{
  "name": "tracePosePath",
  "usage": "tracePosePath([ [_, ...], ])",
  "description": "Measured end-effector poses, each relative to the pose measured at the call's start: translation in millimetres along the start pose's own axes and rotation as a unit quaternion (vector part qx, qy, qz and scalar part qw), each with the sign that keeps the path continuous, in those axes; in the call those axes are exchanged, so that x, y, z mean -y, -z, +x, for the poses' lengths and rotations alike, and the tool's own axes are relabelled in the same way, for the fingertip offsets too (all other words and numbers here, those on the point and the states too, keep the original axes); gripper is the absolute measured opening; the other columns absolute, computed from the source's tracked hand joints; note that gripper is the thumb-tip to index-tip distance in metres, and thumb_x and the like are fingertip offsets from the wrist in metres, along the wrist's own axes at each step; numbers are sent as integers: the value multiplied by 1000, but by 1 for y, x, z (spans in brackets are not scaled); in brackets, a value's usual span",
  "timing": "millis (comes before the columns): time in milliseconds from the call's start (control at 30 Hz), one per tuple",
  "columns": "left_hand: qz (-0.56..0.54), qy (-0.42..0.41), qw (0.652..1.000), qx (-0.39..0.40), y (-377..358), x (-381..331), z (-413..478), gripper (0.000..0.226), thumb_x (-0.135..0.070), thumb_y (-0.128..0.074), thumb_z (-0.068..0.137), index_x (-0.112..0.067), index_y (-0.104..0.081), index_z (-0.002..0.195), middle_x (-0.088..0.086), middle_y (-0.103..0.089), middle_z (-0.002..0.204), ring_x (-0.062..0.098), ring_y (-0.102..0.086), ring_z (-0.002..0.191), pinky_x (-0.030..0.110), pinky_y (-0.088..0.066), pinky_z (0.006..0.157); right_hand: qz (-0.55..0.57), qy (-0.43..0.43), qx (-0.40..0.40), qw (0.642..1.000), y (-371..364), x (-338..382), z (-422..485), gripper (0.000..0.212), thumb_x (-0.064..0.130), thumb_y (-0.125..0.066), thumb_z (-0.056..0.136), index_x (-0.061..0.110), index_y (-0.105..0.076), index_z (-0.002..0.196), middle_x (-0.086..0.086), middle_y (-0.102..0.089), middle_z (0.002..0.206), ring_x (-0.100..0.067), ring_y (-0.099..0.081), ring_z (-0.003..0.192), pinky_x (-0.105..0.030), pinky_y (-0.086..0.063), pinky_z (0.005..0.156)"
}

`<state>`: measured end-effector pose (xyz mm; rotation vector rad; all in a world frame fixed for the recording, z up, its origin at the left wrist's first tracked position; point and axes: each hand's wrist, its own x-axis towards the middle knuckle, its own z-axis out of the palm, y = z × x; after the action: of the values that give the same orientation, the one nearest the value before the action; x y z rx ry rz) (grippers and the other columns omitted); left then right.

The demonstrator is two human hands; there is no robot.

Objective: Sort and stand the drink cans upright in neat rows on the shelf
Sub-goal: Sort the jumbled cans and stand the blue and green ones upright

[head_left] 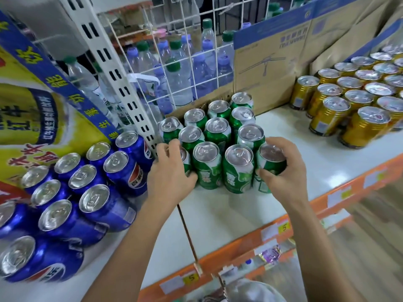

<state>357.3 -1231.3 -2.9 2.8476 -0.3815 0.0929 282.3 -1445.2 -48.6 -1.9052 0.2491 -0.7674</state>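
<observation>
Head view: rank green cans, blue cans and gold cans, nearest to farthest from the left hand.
1. Green cans: front-left one gripped by the left hand.
2. Blue cans: immediately left.
3. Gold cans: far right.

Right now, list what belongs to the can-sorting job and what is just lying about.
In the job: green cans; left hand gripping the front-left green can; right hand gripping the front-right green can; blue cans; gold cans; shelf.
Lying about: water bottles; cardboard box; yellow poster; price tags.
</observation>
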Motion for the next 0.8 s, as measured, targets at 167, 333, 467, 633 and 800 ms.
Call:
tracePosePath([
  [167, -16, -5, 1000, 13, -2, 5, -1, 72, -35, -66, 79, -20, -25, 137, 8, -30, 132, 37, -52, 105, 37, -39, 75, -48, 41, 31, 998, 6, -4, -3, 59, 25, -64, 66, 23, -52, 123, 5, -46, 125, -29, -48, 118, -47, -44, 97],
  [333, -57, -27, 998, -15, 8, 14, -5, 70, -43, -66, 81, -19, -36, 140, 5, -35, 139, 30, -37, 128, 42, -38, 102, -174, 93, 3, 980, 9, 27, -1, 49, 40, -53, 86, 10, -55, 125, -8, -48, 133, -25, -49, 121, -40, -42, 101],
  [467, -74, -61, 991, -90, 24, 15, -21, 54, -38, -66, 83, -16, -51, 130, 6, -45, 131, 29, -43, 121, 38, -39, 95, -173, 162, 44, 971, -21, 60, -5, 37, 28, -50, 92, 6, -59, 120, -8, -55, 127, -23, -48, 121, -27, -34, 104],
  [633, -53, -54, 984, -158, 51, 43, -46, 47, -40, -56, 81, -16, -59, 122, 7, -52, 127, 26, -45, 116, 39, -45, 91, -157, 233, 158, 947, -87, 91, -29, 38, 24, -44, 93, 5, -58, 122, -7, -55, 129, -24, -44, 125, -34, -33, 108],
  [800, -18, 24, 980, -197, 79, 112, -94, 52, -43, -43, 80, -16, -60, 121, 9, -54, 126, 30, -50, 116, 41, -44, 94, -110, 293, 249, 916, -159, 131, -63, 39, 26, -46, 89, 2, -60, 115, -12, -57, 125, -27, -43, 121, -34, -32, 107],
])
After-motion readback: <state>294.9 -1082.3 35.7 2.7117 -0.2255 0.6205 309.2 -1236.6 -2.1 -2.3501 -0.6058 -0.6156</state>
